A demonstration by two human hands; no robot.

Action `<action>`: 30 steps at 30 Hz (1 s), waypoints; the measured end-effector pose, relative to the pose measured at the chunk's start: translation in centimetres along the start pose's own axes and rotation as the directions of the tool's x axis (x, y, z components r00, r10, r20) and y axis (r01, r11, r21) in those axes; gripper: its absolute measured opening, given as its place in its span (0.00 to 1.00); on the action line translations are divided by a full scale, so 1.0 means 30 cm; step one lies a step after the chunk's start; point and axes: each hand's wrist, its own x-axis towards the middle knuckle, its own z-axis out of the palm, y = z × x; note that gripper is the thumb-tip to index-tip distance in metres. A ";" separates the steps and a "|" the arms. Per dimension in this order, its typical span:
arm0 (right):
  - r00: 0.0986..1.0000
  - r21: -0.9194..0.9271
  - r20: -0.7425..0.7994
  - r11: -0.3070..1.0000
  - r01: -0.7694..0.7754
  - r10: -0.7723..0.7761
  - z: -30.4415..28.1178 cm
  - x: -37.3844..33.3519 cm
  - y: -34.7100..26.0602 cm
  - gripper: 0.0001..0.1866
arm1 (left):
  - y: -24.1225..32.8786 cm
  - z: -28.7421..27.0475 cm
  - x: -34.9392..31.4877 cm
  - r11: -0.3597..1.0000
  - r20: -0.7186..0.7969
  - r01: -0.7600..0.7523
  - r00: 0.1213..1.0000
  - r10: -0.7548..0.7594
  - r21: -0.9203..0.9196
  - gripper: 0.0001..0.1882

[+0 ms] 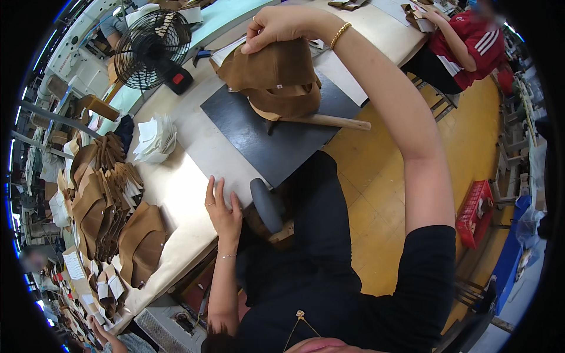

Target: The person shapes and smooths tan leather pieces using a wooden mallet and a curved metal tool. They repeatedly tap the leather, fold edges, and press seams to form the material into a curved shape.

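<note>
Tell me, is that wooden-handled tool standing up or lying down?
Lying down: its wooden handle stretches sideways over the dark board, its end poking past the edge, near the brown piece in the right hand.

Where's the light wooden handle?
In the head view, right of upper centre, the light wooden handle lies over the dark flat board, below the brown material the right hand holds.
</note>
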 end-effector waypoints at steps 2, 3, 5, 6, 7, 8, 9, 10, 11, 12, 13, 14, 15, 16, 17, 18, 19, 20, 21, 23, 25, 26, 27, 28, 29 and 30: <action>1.000 -0.026 -0.027 1.000 0.001 -0.002 -0.007 0.029 0.004 0.25 | 0.005 -0.009 0.003 0.999 0.004 -0.028 1.000 0.028 0.036 0.25; 0.999 -0.010 -0.042 1.000 -0.004 0.004 -0.011 0.031 -0.004 0.25 | 0.012 0.004 -0.007 0.999 0.005 -0.029 1.000 0.029 0.036 0.25; 0.997 0.026 -0.075 1.000 -0.015 0.017 -0.045 0.014 -0.009 0.24 | 0.024 0.028 -0.023 0.999 0.010 -0.035 0.999 0.035 0.039 0.25; 0.987 0.035 -0.114 0.993 -0.113 0.116 -0.060 -0.004 -0.086 0.23 | 0.005 0.007 -0.014 0.997 -0.008 -0.042 0.999 0.042 0.065 0.25; 0.989 0.073 -0.109 0.993 -0.098 0.105 -0.074 -0.026 -0.096 0.23 | 0.005 0.008 -0.012 0.996 -0.012 -0.053 0.998 0.054 0.066 0.26; 0.990 0.111 -0.103 0.990 -0.082 0.094 -0.088 -0.045 -0.100 0.23 | 0.004 0.010 -0.010 0.996 -0.016 -0.065 0.998 0.066 0.068 0.26; 0.992 0.153 -0.098 0.986 -0.069 0.085 -0.094 -0.059 -0.096 0.23 | 0.008 0.009 -0.008 0.995 -0.020 -0.077 0.997 0.079 0.070 0.26; 0.992 0.199 -0.092 0.977 -0.072 0.092 -0.082 -0.040 -0.073 0.23 | 0.015 0.007 -0.004 0.993 -0.024 -0.089 0.996 0.090 0.073 0.27; 0.990 0.179 -0.105 0.981 -0.077 0.097 -0.082 -0.042 -0.059 0.23 | 0.019 0.008 0.000 0.992 -0.027 -0.100 0.994 0.102 0.077 0.27; 0.988 0.161 -0.117 0.984 -0.080 0.099 -0.076 -0.052 -0.067 0.22 | 0.017 0.007 0.000 0.992 -0.030 -0.102 0.994 0.105 0.080 0.27; 0.986 0.144 -0.129 0.986 -0.083 0.102 -0.071 -0.055 -0.072 0.22 | 0.014 0.008 -0.001 0.991 -0.032 -0.105 0.994 0.108 0.083 0.27; 0.990 0.170 -0.104 0.982 -0.081 0.100 -0.064 -0.046 -0.066 0.22 | 0.011 0.008 -0.002 0.991 -0.034 -0.107 0.993 0.110 0.085 0.26; 0.992 0.197 -0.080 0.977 -0.081 0.098 -0.058 -0.038 -0.060 0.21 | 0.012 0.008 0.000 0.991 -0.030 -0.103 0.994 0.106 0.088 0.26; 0.994 0.223 -0.057 0.971 -0.081 0.096 -0.053 -0.031 -0.055 0.21 | 0.014 0.007 0.001 0.991 -0.026 -0.100 0.994 0.103 0.090 0.26; 0.992 0.211 -0.059 0.973 -0.094 0.109 -0.052 -0.026 -0.050 0.21 | 0.016 0.006 0.001 0.991 -0.022 -0.097 0.995 0.099 0.091 0.26; 0.991 0.198 -0.062 0.974 -0.108 0.123 -0.052 -0.028 -0.060 0.21 | 0.016 0.005 0.002 0.991 -0.019 -0.099 0.995 0.101 0.093 0.26; 0.989 0.185 -0.064 0.975 -0.123 0.136 -0.051 -0.027 -0.065 0.21 | 0.017 0.004 0.004 0.990 -0.017 -0.102 0.994 0.104 0.095 0.26; 0.990 0.184 -0.062 0.976 -0.116 0.129 -0.049 -0.020 -0.061 0.21 | 0.017 0.003 0.004 0.990 -0.015 -0.105 0.994 0.107 0.096 0.25; 0.991 0.183 -0.060 0.977 -0.110 0.123 -0.045 -0.015 -0.056 0.21 | 0.017 0.003 0.003 0.989 -0.016 -0.107 0.994 0.109 0.101 0.25; 0.991 0.173 -0.057 0.979 -0.108 0.120 -0.040 -0.007 -0.047 0.21 | 0.016 0.003 0.002 0.988 -0.018 -0.112 0.993 0.115 0.110 0.25; 0.991 0.158 -0.052 0.981 -0.115 0.125 -0.037 -0.005 -0.053 0.20 | 0.011 0.005 -0.002 0.987 -0.015 -0.112 0.993 0.115 0.113 0.26; 0.992 0.159 -0.048 0.981 -0.110 0.119 -0.034 0.000 -0.051 0.20 | 0.008 0.006 -0.005 0.987 -0.014 -0.112 0.993 0.114 0.115 0.26; 0.992 0.159 -0.043 0.981 -0.107 0.115 -0.032 0.003 -0.050 0.20 | 0.007 0.007 -0.006 0.987 -0.014 -0.113 0.993 0.116 0.118 0.26; 0.993 0.160 -0.039 0.982 -0.103 0.110 -0.030 0.007 -0.049 0.21 | 0.006 0.009 -0.008 0.986 -0.014 -0.115 0.993 0.117 0.121 0.26; 0.993 0.124 -0.057 0.988 -0.094 0.102 -0.027 0.009 -0.048 0.21 | 0.005 0.009 -0.010 0.986 -0.014 -0.115 0.993 0.118 0.124 0.26; 0.993 0.087 -0.077 0.993 -0.086 0.092 -0.031 0.008 -0.051 0.20 | 0.007 0.009 -0.008 0.986 -0.015 -0.115 0.993 0.118 0.121 0.27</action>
